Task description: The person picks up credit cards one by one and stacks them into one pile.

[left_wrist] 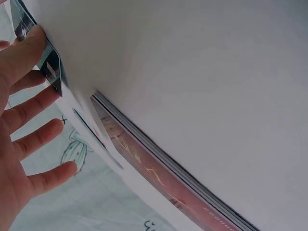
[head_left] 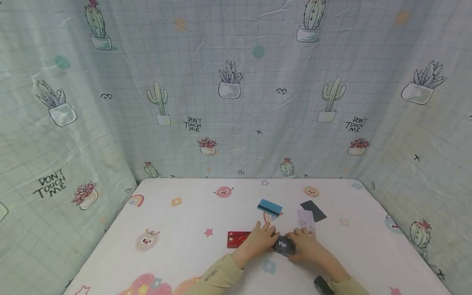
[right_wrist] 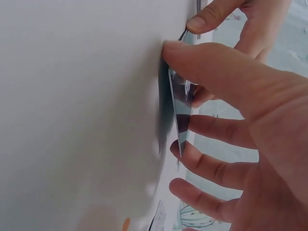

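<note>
Nearest the head camera, two sleeved forearms reach in from the bottom edge onto the worktop (head_left: 177, 254), which is covered in a cartoon-print cloth. Furthest left lies a red card (head_left: 237, 239), flat, with the left hand (head_left: 259, 239) just beside it and partly over its right end. That hand's fingers (left_wrist: 41, 137) are spread, while its thumb presses on the near end of the dark "Vip" card (head_left: 284, 246), which sits between both hands. From the right wrist view, this card (right_wrist: 182, 113) is tilted up off the surface, pinched between the thumb and fingers (right_wrist: 207, 166) of the right hand (head_left: 307, 245); the other fingers fan out loosely below it. Behind the hands, a blue card (head_left: 270, 207) with a dark stripe, a pale lilac card (head_left: 306, 218) and a black card (head_left: 313, 210) lie flat and apart from one another, the lilac one touching the black.

As a judgement, the picking up of cards is barely begun: one card is just being lifted, and four still rest untouched on the cloth.
</note>
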`<act>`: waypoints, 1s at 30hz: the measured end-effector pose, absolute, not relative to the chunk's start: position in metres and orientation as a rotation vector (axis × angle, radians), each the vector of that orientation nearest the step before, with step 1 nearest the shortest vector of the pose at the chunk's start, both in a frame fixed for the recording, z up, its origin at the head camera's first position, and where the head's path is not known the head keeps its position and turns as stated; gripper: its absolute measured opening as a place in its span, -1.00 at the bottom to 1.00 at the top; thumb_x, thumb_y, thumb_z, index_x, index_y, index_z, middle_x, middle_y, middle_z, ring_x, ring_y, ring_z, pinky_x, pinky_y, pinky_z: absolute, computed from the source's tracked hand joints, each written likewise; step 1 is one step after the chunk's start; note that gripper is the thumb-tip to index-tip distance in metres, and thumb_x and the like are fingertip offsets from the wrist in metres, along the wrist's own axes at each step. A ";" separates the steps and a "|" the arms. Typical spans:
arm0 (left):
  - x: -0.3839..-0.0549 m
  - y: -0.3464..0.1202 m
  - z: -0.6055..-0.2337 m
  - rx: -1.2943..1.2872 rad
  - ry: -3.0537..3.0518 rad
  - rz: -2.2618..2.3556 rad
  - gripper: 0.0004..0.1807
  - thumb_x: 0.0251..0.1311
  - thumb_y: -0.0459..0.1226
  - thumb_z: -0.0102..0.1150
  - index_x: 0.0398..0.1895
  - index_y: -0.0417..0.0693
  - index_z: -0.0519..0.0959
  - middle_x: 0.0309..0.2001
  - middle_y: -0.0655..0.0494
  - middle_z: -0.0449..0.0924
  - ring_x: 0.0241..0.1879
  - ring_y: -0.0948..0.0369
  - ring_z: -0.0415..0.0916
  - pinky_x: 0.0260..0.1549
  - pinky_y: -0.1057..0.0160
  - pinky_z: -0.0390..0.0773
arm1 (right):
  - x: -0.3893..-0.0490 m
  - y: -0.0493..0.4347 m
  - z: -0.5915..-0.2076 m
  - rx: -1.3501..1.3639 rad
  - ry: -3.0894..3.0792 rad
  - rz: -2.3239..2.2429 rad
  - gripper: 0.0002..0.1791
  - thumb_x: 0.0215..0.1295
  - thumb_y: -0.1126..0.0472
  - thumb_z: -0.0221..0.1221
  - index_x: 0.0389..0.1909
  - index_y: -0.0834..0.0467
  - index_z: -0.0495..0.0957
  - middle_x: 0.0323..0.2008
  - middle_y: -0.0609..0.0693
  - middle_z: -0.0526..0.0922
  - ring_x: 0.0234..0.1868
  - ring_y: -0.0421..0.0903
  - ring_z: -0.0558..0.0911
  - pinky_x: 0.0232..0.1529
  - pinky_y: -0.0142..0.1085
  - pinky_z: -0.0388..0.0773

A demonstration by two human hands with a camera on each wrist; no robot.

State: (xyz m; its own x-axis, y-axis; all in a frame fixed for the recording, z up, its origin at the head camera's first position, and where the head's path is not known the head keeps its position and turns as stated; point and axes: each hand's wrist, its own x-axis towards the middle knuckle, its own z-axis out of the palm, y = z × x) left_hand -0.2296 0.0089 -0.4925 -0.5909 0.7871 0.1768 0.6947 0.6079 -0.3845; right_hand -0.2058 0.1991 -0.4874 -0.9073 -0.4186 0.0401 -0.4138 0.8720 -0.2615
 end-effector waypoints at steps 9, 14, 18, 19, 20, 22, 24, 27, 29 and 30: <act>-0.230 0.007 -0.492 -1.213 -2.511 0.447 -0.49 0.01 0.08 0.13 0.07 0.23 0.42 -0.01 0.23 0.48 0.05 0.21 0.39 -0.02 0.13 0.43 | -0.204 0.195 -0.485 -0.660 3.070 -0.360 -0.38 -0.29 0.03 0.37 -0.09 0.15 0.48 -0.36 -0.10 0.41 -0.27 -0.10 0.29 -0.15 0.06 0.23; -0.229 0.007 -0.491 -1.225 -2.547 0.408 -0.48 0.01 0.07 0.14 0.09 0.23 0.41 -0.01 0.22 0.48 0.06 0.20 0.38 0.00 0.10 0.42 | -0.205 0.195 -0.487 -0.630 3.113 -0.313 -0.39 -0.33 -0.01 0.37 -0.13 0.12 0.52 -0.37 -0.10 0.44 -0.27 -0.09 0.32 -0.11 0.07 0.25; -0.229 0.006 -0.490 -1.229 -2.577 0.378 -0.46 0.01 0.07 0.15 0.10 0.22 0.40 0.00 0.22 0.48 0.06 0.21 0.37 0.01 0.11 0.40 | -0.205 0.195 -0.487 -0.611 3.143 -0.304 -0.41 -0.36 -0.02 0.37 -0.18 0.11 0.54 -0.39 -0.10 0.47 -0.28 -0.07 0.34 -0.10 0.08 0.26; -0.229 0.006 -0.489 -1.230 -2.583 0.372 -0.46 0.01 0.07 0.15 0.10 0.21 0.39 0.00 0.22 0.48 0.06 0.21 0.37 0.02 0.11 0.40 | -0.205 0.195 -0.487 -0.605 3.149 -0.302 -0.41 -0.37 -0.03 0.37 -0.19 0.11 0.55 -0.39 -0.10 0.48 -0.29 -0.07 0.34 -0.11 0.07 0.27; -0.229 0.005 -0.489 -1.229 -2.592 0.362 -0.46 0.01 0.06 0.15 0.10 0.20 0.39 0.01 0.22 0.47 0.06 0.21 0.37 0.02 0.11 0.40 | -0.205 0.196 -0.487 -0.599 3.155 -0.301 -0.41 -0.37 -0.04 0.38 -0.19 0.10 0.55 -0.39 -0.10 0.48 -0.29 -0.07 0.35 -0.11 0.07 0.27; -0.229 0.005 -0.489 -1.229 -2.601 0.354 -0.45 0.00 0.07 0.16 0.10 0.18 0.39 0.01 0.22 0.46 0.05 0.22 0.36 0.02 0.13 0.40 | -0.206 0.196 -0.488 -0.586 3.167 -0.288 -0.42 -0.38 -0.05 0.37 -0.20 0.08 0.56 -0.39 -0.11 0.50 -0.29 -0.08 0.35 -0.10 0.06 0.27; -0.229 0.005 -0.489 -1.223 -2.609 0.353 -0.44 -0.01 0.08 0.15 0.10 0.15 0.40 0.01 0.21 0.46 0.05 0.22 0.35 0.02 0.13 0.40 | -0.207 0.197 -0.489 -0.577 3.179 -0.278 -0.42 -0.39 -0.06 0.38 -0.20 0.06 0.56 -0.38 -0.11 0.51 -0.29 -0.08 0.35 -0.09 0.05 0.27; -0.229 0.005 -0.489 -1.216 -2.614 0.351 -0.42 -0.03 0.10 0.16 0.08 0.12 0.41 0.01 0.20 0.45 0.03 0.23 0.34 0.00 0.16 0.40 | -0.208 0.199 -0.491 -0.573 3.193 -0.277 -0.41 -0.40 -0.07 0.38 -0.20 0.05 0.57 -0.37 -0.12 0.51 -0.28 -0.08 0.36 -0.08 0.04 0.26; -0.230 0.005 -0.488 -1.210 -2.618 0.337 -0.42 -0.04 0.10 0.17 0.07 0.10 0.41 0.01 0.20 0.44 0.02 0.23 0.33 -0.01 0.16 0.40 | -0.208 0.199 -0.491 -0.568 3.197 -0.284 -0.40 -0.40 -0.08 0.38 -0.20 0.05 0.56 -0.37 -0.13 0.51 -0.26 -0.07 0.37 -0.06 0.04 0.26; -0.229 0.004 -0.488 -1.208 -2.621 0.326 -0.42 -0.05 0.10 0.18 0.06 0.09 0.41 0.00 0.19 0.44 0.01 0.23 0.33 -0.01 0.16 0.40 | -0.209 0.199 -0.492 -0.564 3.196 -0.288 -0.40 -0.39 -0.09 0.38 -0.19 0.04 0.56 -0.36 -0.13 0.51 -0.25 -0.07 0.37 -0.05 0.04 0.25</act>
